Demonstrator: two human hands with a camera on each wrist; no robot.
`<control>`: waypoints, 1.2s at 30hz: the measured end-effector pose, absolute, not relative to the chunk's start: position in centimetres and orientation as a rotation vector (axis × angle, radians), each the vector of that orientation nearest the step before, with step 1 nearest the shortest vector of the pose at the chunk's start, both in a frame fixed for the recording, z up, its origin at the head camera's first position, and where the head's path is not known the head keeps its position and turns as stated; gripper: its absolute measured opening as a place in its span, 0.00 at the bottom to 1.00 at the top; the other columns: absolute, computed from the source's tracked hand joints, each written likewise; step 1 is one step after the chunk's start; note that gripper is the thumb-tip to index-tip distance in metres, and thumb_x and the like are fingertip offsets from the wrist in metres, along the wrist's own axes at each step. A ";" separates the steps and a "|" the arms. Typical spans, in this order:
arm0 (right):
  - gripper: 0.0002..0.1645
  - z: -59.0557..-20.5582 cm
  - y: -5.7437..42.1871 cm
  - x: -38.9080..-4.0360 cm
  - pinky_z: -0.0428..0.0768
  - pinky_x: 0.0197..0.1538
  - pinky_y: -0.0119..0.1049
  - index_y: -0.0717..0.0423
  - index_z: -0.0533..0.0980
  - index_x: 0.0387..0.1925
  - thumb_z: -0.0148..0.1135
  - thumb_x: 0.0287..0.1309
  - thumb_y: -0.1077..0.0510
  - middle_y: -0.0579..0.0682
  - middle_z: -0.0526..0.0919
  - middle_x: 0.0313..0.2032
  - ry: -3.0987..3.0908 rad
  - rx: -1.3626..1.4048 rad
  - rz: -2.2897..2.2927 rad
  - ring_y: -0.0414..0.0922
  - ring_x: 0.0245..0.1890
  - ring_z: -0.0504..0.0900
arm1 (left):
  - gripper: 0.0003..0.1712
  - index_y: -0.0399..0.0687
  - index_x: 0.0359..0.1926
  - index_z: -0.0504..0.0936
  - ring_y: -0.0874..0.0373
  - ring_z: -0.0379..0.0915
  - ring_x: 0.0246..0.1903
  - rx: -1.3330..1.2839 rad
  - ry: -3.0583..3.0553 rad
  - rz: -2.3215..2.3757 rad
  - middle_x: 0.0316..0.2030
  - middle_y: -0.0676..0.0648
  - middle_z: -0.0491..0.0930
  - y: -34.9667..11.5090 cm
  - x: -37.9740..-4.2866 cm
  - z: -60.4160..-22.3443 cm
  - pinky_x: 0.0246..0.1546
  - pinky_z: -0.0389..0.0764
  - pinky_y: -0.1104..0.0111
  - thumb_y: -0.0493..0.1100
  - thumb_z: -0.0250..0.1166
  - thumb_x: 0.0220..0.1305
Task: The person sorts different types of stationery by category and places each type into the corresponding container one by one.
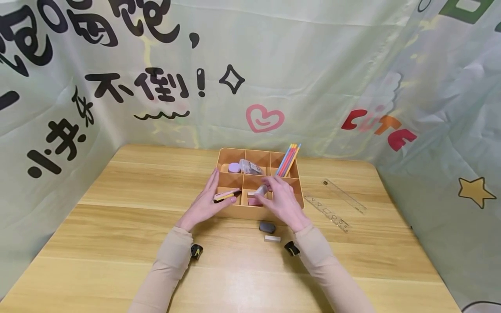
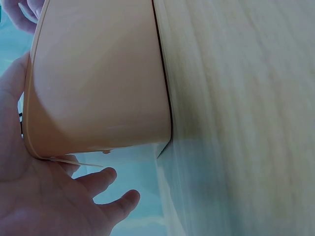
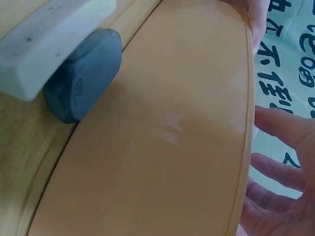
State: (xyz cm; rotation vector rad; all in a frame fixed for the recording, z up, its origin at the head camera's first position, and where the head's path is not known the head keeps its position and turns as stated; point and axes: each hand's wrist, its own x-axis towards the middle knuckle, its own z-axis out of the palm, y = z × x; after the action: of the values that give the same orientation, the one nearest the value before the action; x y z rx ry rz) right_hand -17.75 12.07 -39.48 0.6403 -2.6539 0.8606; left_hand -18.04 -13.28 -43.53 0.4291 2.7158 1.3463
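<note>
An orange divided organizer box (image 1: 235, 212) stands on the table. My left hand (image 1: 201, 204) rests at its front left corner, thumb over the front rim and fingers along the left wall; in the left wrist view these fingers (image 2: 120, 206) are loosely extended. Pens (image 1: 227, 195) lie in the front left compartment. My right hand (image 1: 283, 200) reaches into the front compartment beside it and pinches a whitish eraser (image 1: 260, 190) above a pink block (image 1: 254, 201). In the right wrist view the box wall hides that fingertip contact.
A dark grey eraser (image 1: 267, 227) and a white eraser (image 1: 272, 238) lie before the box. Two clear rulers (image 1: 328, 213) lie to its right. Colored pencils (image 1: 287, 161), a purple round item (image 1: 234, 168) and a clear packet (image 1: 250, 167) occupy rear compartments. A printed curtain (image 1: 305, 65) hangs behind.
</note>
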 end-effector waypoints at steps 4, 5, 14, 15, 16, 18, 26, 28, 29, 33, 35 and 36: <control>0.24 -39.5 11.7 -18.2 0.81 0.52 0.54 0.64 0.78 0.53 0.73 0.56 0.59 0.59 0.85 0.47 -2.680 0.664 0.843 0.52 0.43 0.86 | 0.63 0.61 0.80 0.27 0.41 0.38 0.80 0.431 2.724 1.345 0.81 0.56 0.25 -13.3 -18.0 -43.4 0.77 0.49 0.42 0.66 0.65 0.64; 0.24 -39.5 11.6 -18.3 0.81 0.52 0.55 0.63 0.78 0.54 0.73 0.56 0.59 0.59 0.85 0.47 -2.686 0.666 0.830 0.52 0.43 0.86 | 0.63 0.61 0.80 0.27 0.41 0.38 0.80 0.430 2.725 1.345 0.81 0.56 0.25 -13.3 -18.0 -43.4 0.77 0.49 0.42 0.66 0.65 0.64; 0.28 -39.8 10.9 -18.9 0.84 0.47 0.51 0.65 0.77 0.55 0.75 0.55 0.58 0.61 0.85 0.47 -2.689 0.690 0.727 0.53 0.41 0.84 | 0.63 0.61 0.80 0.27 0.41 0.39 0.80 0.425 2.726 1.340 0.81 0.56 0.24 -13.3 -18.0 -43.4 0.77 0.49 0.41 0.66 0.65 0.64; 0.28 -39.8 10.9 -19.0 0.85 0.46 0.50 0.65 0.77 0.55 0.75 0.55 0.58 0.61 0.85 0.47 -2.684 0.694 0.719 0.53 0.41 0.84 | 0.63 0.61 0.80 0.27 0.40 0.39 0.80 0.427 2.725 1.341 0.81 0.56 0.24 -13.3 -18.0 -43.4 0.77 0.49 0.41 0.66 0.65 0.64; 0.28 -39.9 10.8 -19.0 0.85 0.45 0.49 0.65 0.77 0.55 0.75 0.55 0.58 0.61 0.85 0.47 -2.681 0.696 0.708 0.53 0.40 0.83 | 0.63 0.61 0.80 0.28 0.40 0.39 0.80 0.428 2.725 1.344 0.81 0.56 0.24 -13.3 -18.0 -43.4 0.77 0.49 0.41 0.66 0.65 0.64; 0.27 -39.9 10.6 -19.1 0.85 0.42 0.48 0.65 0.77 0.54 0.76 0.54 0.58 0.61 0.85 0.45 -2.680 0.693 0.682 0.52 0.37 0.82 | 0.63 0.61 0.80 0.27 0.40 0.39 0.80 0.429 2.724 1.346 0.81 0.56 0.24 -13.3 -18.0 -43.4 0.77 0.49 0.40 0.66 0.65 0.64; 0.22 -40.1 10.7 -18.9 0.84 0.39 0.49 0.63 0.80 0.50 0.73 0.57 0.56 0.60 0.84 0.40 -2.669 0.644 0.633 0.53 0.33 0.84 | 0.63 0.60 0.80 0.27 0.40 0.39 0.80 0.416 2.715 1.336 0.81 0.56 0.24 -13.2 -17.9 -43.4 0.77 0.50 0.41 0.66 0.64 0.65; 0.19 -40.1 11.3 -18.7 0.84 0.42 0.51 0.64 0.80 0.48 0.72 0.59 0.57 0.60 0.86 0.41 -2.610 0.660 0.666 0.54 0.36 0.85 | 0.62 0.60 0.80 0.27 0.40 0.39 0.80 0.415 2.712 1.333 0.81 0.56 0.24 -13.2 -17.9 -43.4 0.77 0.50 0.41 0.66 0.63 0.65; 0.17 -40.1 11.7 -18.5 0.84 0.44 0.52 0.64 0.81 0.47 0.71 0.60 0.57 0.60 0.86 0.42 -2.578 0.661 0.685 0.55 0.39 0.86 | 0.62 0.60 0.80 0.27 0.40 0.39 0.80 0.414 2.711 1.330 0.81 0.56 0.24 -13.2 -17.9 -43.4 0.77 0.50 0.41 0.66 0.63 0.65; 0.11 -40.4 13.7 -18.0 0.83 0.44 0.53 0.64 0.82 0.42 0.69 0.59 0.61 0.59 0.87 0.41 -2.466 0.596 0.746 0.56 0.40 0.85 | 0.63 0.62 0.80 0.27 0.40 0.39 0.80 0.407 2.700 1.340 0.81 0.57 0.24 -13.2 -17.9 -43.2 0.77 0.49 0.40 0.66 0.64 0.64; 0.12 -40.6 14.9 -17.9 0.81 0.48 0.54 0.65 0.82 0.42 0.69 0.58 0.63 0.61 0.85 0.43 -2.448 0.531 0.780 0.58 0.43 0.84 | 0.63 0.64 0.79 0.26 0.39 0.41 0.79 0.404 2.697 1.344 0.81 0.57 0.24 -13.2 -17.9 -43.2 0.76 0.49 0.39 0.66 0.64 0.64; 0.13 -40.7 15.5 -17.9 0.80 0.51 0.56 0.65 0.81 0.43 0.69 0.57 0.64 0.62 0.84 0.45 -2.447 0.496 0.799 0.59 0.46 0.83 | 0.63 0.64 0.79 0.26 0.39 0.41 0.79 0.402 2.694 1.348 0.81 0.57 0.24 -13.1 -17.9 -43.1 0.76 0.49 0.39 0.66 0.64 0.64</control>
State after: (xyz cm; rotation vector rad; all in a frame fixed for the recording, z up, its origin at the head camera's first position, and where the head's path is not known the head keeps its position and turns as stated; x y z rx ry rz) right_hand -17.91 15.46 -40.74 0.4959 -2.4470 0.7986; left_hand -17.85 -13.14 -43.14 0.4021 2.6938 1.3475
